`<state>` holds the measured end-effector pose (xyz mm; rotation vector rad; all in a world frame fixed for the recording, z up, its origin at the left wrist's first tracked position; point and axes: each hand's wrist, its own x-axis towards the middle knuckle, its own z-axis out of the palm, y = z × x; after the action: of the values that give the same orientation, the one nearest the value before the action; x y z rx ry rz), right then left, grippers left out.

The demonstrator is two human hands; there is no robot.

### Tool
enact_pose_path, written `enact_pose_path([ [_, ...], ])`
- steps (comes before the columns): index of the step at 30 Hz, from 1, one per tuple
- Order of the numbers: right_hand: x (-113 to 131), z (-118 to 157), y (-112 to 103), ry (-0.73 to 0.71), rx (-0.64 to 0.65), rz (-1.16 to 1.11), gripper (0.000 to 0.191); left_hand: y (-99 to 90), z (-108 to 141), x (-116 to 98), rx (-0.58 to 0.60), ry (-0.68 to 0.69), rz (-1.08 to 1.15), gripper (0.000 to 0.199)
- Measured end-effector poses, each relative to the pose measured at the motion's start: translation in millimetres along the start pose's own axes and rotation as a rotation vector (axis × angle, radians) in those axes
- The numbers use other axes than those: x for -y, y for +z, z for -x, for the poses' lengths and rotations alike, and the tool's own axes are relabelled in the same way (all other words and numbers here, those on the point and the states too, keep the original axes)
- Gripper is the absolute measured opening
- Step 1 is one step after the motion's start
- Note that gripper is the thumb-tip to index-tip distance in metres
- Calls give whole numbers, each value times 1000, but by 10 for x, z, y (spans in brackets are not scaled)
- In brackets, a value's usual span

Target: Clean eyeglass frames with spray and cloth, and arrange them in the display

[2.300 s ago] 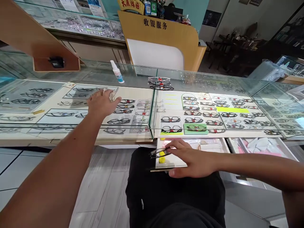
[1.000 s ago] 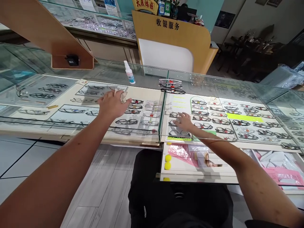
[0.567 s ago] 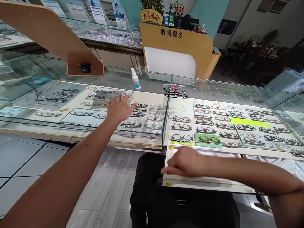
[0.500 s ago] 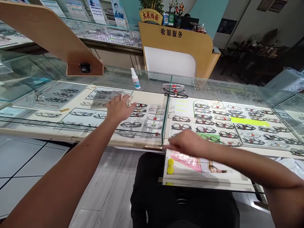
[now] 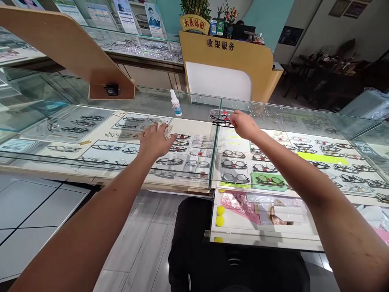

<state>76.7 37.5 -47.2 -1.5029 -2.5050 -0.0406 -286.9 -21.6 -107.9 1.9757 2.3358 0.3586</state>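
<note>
My left hand (image 5: 156,140) lies on the glass top of the display counter, its fingers curved over a crumpled pale cloth (image 5: 168,131). Part of that cloth pokes out by the thumb. At the counter's middle seam, my right hand (image 5: 244,125) has its fingertips closed at the right end of a black-framed pair of eyeglasses (image 5: 221,123). Just behind that pair sits a clear-framed pair of eyeglasses (image 5: 216,111) with a red tag. A white spray bottle (image 5: 176,104) stands upright on the glass, beyond my left hand.
Rows of eyeglasses (image 5: 234,164) lie under the glass. A tilted wooden-backed mirror or board (image 5: 60,44) stands at the left. In front of me, an open drawer (image 5: 243,235) holds pink packets (image 5: 240,205). A cashier desk (image 5: 225,52) is behind the counter.
My right hand has moved forward from above the counter's front edge to the black-framed eyeglasses. My left hand stays in place with the cloth.
</note>
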Motion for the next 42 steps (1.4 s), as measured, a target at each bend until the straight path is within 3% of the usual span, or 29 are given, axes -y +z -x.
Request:
enact_pose_path([
  [12,50,-216,121,28,-43,-8,46,4,4,0,-3,-4,11,84],
  [18,-4,-294,125,41,-64,3,38,-4,-3,-8,3,-9,-5,85],
  [26,-39,-306,178,18,20,178,30,23,-16,13,-8,-9,5,84],
  [31,4,-262,130,60,-21,92,26,40,-27,21,-19,-4,-1,83],
  [34,135,-25,-25,65,-98,-143,25,39,-26,15,-19,-4,-10,82],
  [37,417,499,-247,-85,-132,-447,20,30,-16,4,-15,-7,-7,82],
  [40,786,1227,-401,-308,4,-634,14,16,-4,-15,-13,-12,-13,83],
  [42,994,1716,-388,-364,152,-734,15,5,-3,-31,0,-24,-21,83],
])
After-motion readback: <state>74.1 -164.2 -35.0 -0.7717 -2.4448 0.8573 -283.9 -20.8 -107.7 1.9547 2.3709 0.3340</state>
